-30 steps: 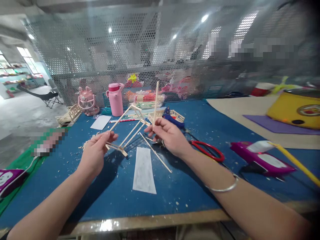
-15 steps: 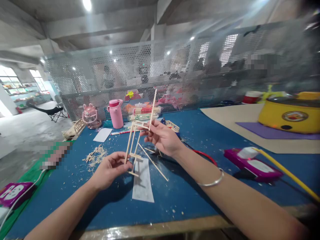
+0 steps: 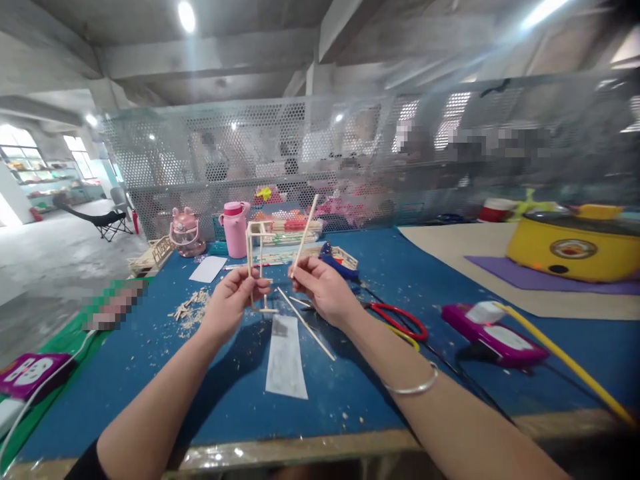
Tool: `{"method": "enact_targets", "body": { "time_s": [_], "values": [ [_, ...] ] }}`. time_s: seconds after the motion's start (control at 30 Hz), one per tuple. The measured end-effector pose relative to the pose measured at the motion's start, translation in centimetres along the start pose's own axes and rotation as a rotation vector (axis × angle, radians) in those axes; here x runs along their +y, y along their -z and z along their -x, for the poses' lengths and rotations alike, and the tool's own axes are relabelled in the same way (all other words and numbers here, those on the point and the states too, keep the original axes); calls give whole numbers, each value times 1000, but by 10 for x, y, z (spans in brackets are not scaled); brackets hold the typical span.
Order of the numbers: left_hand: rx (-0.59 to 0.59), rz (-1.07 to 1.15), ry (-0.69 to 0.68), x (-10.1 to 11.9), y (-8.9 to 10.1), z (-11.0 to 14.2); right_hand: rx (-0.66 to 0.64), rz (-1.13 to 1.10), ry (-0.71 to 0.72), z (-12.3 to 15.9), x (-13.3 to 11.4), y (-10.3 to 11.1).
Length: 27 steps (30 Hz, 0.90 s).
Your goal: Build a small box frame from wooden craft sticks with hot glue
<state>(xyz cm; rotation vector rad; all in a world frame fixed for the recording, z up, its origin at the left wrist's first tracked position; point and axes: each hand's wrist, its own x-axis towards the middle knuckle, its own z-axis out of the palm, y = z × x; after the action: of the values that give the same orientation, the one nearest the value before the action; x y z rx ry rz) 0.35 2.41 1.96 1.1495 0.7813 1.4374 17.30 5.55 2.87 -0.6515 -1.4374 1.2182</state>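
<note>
My left hand (image 3: 231, 301) is closed on a small frame of thin wooden sticks (image 3: 250, 250), held upright above the table. To its right, my right hand (image 3: 323, 285) pinches a single wooden stick (image 3: 306, 230) that leans up and to the right. The stick and the frame are apart. Below my hands lie a strip of white paper (image 3: 286, 363) and a loose thin stick (image 3: 314, 333). Red-handled scissors (image 3: 403, 321) rest beyond my right wrist, their blades partly hidden by my hand. A blue tool, perhaps a glue gun (image 3: 340, 262), lies behind my right hand.
On the blue table (image 3: 350, 407) are wood scraps (image 3: 190, 310), a white card (image 3: 207, 269), a pink bottle (image 3: 235, 230) and a clear pink jug (image 3: 186, 233). A purple power strip (image 3: 495, 337) with a yellow cord and a yellow pot (image 3: 575, 247) stand right. Perforated mesh (image 3: 200, 153) closes the back.
My left hand has turned the stick frame from tilted to upright. My right hand had its stick near the frame's top half a second ago; now the two are apart.
</note>
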Motion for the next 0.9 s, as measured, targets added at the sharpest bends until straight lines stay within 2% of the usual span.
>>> {"method": "enact_targets", "body": {
  "time_s": [0.2, 0.4, 0.53, 0.67, 0.9],
  "values": [
    [42, 77, 82, -20, 9, 4, -201, 174, -61, 19, 14, -12],
    [87, 115, 98, -21, 8, 4, -200, 474, 78, 21, 19, -14],
    [106, 113, 84, -24, 9, 4, -263, 645, 31, 18, 27, -9],
    [115, 97, 84, -29, 12, 2, -285, 644, -41, 16, 36, -9],
    [97, 14, 101, -38, 19, -3, -247, 492, -162, 14, 47, -11]
  ]
}}
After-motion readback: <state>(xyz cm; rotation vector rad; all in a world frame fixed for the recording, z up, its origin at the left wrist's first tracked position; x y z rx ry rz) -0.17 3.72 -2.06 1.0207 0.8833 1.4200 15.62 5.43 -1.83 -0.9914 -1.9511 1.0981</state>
